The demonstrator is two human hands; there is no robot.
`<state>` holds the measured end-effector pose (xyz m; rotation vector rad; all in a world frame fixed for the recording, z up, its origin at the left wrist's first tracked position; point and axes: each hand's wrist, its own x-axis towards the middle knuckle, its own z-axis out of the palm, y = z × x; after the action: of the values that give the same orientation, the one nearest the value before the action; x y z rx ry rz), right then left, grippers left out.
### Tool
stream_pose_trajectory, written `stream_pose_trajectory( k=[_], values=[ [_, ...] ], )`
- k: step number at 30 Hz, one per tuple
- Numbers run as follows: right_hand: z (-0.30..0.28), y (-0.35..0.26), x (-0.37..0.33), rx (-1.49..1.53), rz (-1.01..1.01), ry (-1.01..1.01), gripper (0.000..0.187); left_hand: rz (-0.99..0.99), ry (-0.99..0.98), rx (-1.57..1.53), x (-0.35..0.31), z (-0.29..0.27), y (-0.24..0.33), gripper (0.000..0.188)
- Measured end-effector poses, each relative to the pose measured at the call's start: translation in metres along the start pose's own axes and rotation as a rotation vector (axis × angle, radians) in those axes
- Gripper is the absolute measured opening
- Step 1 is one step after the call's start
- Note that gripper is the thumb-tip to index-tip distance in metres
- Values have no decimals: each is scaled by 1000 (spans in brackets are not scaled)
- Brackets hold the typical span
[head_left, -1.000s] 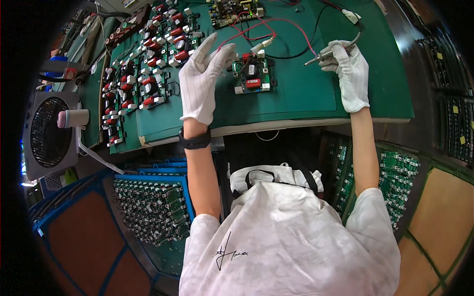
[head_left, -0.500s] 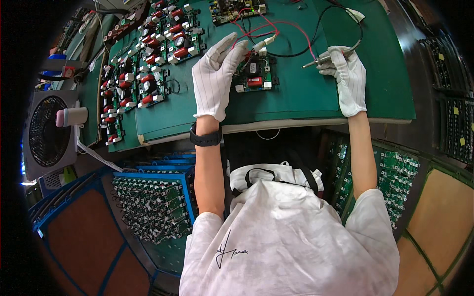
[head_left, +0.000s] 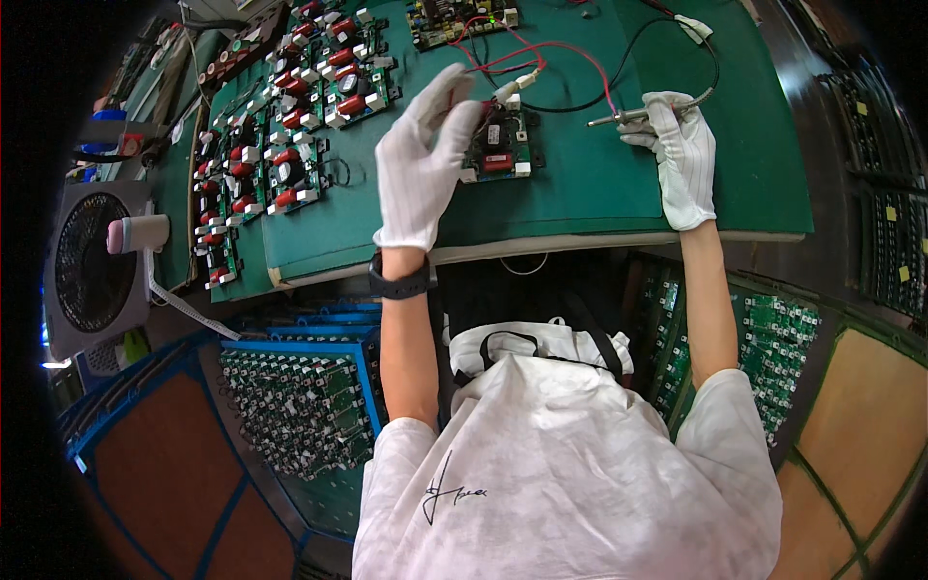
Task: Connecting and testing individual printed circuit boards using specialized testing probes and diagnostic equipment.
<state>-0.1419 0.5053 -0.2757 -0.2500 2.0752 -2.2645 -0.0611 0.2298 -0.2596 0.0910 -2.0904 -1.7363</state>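
A white striped glove covers my left hand [head_left: 418, 164], which is open, thumb and fingers apart, at the left edge of a small green circuit board [head_left: 510, 148]. That board carries a red cylindrical part [head_left: 499, 162] and white blocks. A white connector [head_left: 513, 89] on red wires [head_left: 570, 48] lies at its far edge, partly behind my fingers. To the right of the board, my gloved right hand [head_left: 684, 164] pinches a slim metal probe [head_left: 611, 120] just above the mat. Its tip points left, and a cable loops away behind the hand.
Rows of similar boards [head_left: 290, 179] cover the left of the green mat [head_left: 580, 198]. Another board [head_left: 449, 21] with a small green light sits at the far edge. A fan [head_left: 97, 261] stands at the left. Racks of boards [head_left: 295, 411] stand below the table.
My left hand has drawn slightly back toward me, its thumb parting from the fingers. The right hand stays nearly still, the probe tip shifting a little left.
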Motion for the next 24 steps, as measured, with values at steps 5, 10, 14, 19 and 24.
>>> stream_pose_trajectory(
  k=[5,10,14,19,24],
  values=[
    [5,-1,-2,26,3,-3,32,128,105,252,-21,-34,-9,35],
    [13,-7,-3,-33,-9,-4,31,22,118,432,-32,-33,-5,22],
    [13,-8,-4,-95,15,5,30,49,40,688,-26,-23,3,23],
    [15,-6,-4,-111,18,1,29,99,69,611,-14,-20,-10,20],
    [13,-2,-2,-68,-1,-15,32,65,80,409,-11,-31,-14,19]
  ],
)
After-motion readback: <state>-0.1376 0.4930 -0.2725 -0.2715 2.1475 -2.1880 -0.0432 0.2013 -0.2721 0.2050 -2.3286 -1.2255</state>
